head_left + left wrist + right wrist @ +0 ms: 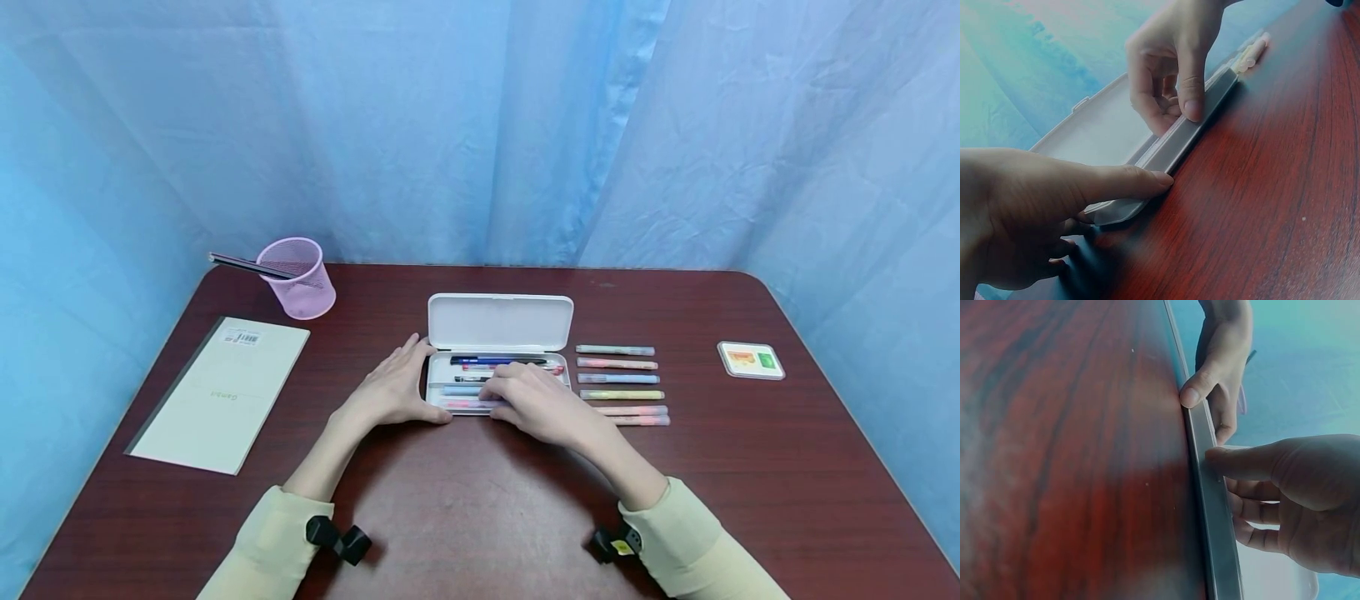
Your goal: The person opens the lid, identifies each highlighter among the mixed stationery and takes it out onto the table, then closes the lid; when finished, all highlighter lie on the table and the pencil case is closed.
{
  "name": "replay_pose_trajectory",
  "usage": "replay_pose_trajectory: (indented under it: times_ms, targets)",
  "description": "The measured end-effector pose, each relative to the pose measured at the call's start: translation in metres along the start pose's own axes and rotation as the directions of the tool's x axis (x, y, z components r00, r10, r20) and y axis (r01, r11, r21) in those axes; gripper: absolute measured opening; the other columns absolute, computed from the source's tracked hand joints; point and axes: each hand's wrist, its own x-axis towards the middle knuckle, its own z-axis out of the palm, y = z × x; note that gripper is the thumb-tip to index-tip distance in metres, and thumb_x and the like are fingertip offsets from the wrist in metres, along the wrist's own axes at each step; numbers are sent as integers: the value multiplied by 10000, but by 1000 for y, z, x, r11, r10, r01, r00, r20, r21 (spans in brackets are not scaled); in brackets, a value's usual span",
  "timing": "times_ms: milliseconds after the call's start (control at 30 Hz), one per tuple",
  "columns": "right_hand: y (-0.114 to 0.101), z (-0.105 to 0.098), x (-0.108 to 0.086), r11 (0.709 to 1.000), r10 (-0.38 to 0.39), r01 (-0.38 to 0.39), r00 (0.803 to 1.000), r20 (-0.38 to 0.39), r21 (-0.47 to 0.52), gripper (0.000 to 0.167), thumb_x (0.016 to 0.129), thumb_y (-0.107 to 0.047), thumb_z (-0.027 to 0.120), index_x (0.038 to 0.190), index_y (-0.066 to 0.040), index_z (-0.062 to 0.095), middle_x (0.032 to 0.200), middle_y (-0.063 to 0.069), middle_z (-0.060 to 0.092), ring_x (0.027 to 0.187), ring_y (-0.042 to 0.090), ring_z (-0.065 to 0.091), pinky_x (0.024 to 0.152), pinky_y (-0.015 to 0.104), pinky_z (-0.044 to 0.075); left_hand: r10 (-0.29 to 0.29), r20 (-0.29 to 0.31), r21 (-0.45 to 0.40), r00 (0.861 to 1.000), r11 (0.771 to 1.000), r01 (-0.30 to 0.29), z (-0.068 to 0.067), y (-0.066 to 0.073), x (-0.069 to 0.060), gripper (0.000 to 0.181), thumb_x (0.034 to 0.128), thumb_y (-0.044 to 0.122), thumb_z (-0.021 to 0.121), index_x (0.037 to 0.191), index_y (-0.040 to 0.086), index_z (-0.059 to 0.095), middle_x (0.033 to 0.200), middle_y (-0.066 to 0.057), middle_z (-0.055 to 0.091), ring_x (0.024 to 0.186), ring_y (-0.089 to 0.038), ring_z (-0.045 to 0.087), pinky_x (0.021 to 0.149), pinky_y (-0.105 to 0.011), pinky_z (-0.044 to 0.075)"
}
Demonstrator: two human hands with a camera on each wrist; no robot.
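A white pencil case [500,322] lies on the table with its lid raised at the back. Several pens are inside, among them a dark blue pen [487,361] and a pink-and-white pen [467,404] along the front wall. My left hand [397,385] holds the case's left end, thumb at the front corner and fingers along the side. The right hand [542,402] reaches over the front edge. Its curled fingers pinch the front pen, and its thumb [1241,461] lies against the front rim; part of this contact is hidden.
Several pastel pens, including a yellow one [621,395], lie in a column right of the case. Farther right is a small clear box [751,360]. A notebook [221,396] and a pink mesh pen cup [306,292] holding dark sticks stand at left. Blue curtains [420,133] enclose the table.
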Motion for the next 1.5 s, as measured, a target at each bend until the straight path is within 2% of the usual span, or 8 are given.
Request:
replay_pose_trajectory:
  times_ms: [333,667,967,1100,1267,1433,1500]
  targets:
    - [2,-1,1,999,9,-8,1000,-12,44,104,955,-170,719,1052,-188,752,1020,-49,696,997,154,681,903,366,567,-13,4,1,1000,1000,13,-1,0,-1,1028,670,446,923,1490,94,413,1660,-193,324,1587,-389,242,1290,-561,271]
    - [4,-1,3,997,18,-17,1000,-24,69,88,950,-163,722,1024,-200,754,992,-72,689,953,122,680,878,346,568,-6,3,8,1000,1000,6,0,-1,0,1029,678,449,922,1491,78,411,1655,-186,333,1597,-363,226,1301,-539,261]
    - [5,-2,3,997,21,-19,999,-32,72,94,959,-170,715,1035,-199,761,1014,-74,699,985,120,693,895,347,575,-17,6,8,1000,1000,17,-1,-1,-1,1042,680,455,919,1503,76,403,1664,-202,312,1592,-379,233,1297,-548,263]
    - [9,-7,1,998,30,-27,998,-47,59,98,966,-186,713,1043,-211,768,1001,-84,705,959,99,691,846,334,578,-17,7,12,1000,1000,16,-1,-1,0,1035,685,449,916,1501,67,406,1664,-200,315,1594,-375,231,1299,-543,261]
    - [22,-19,-15,994,79,-74,995,-64,75,102,961,-197,727,1043,-234,775,992,-111,709,895,52,655,777,301,561,-6,8,10,1000,1000,6,0,-1,1,1019,689,444,918,1490,64,415,1661,-187,327,1602,-358,214,1310,-524,246]
    - [46,-31,-49,986,134,-125,988,-76,115,116,933,-199,763,1038,-248,774,975,-139,694,858,29,627,746,270,557,-13,15,12,1000,1000,12,0,0,1,1019,691,455,916,1490,72,413,1670,-176,315,1604,-353,209,1309,-528,247]
    - [57,-35,-64,984,144,-133,985,-90,116,129,919,-185,778,1027,-255,772,981,-146,693,916,66,669,786,297,583,-13,16,15,1000,1000,13,0,-1,1,1017,691,457,915,1489,72,415,1671,-174,315,1604,-350,211,1310,-523,247]
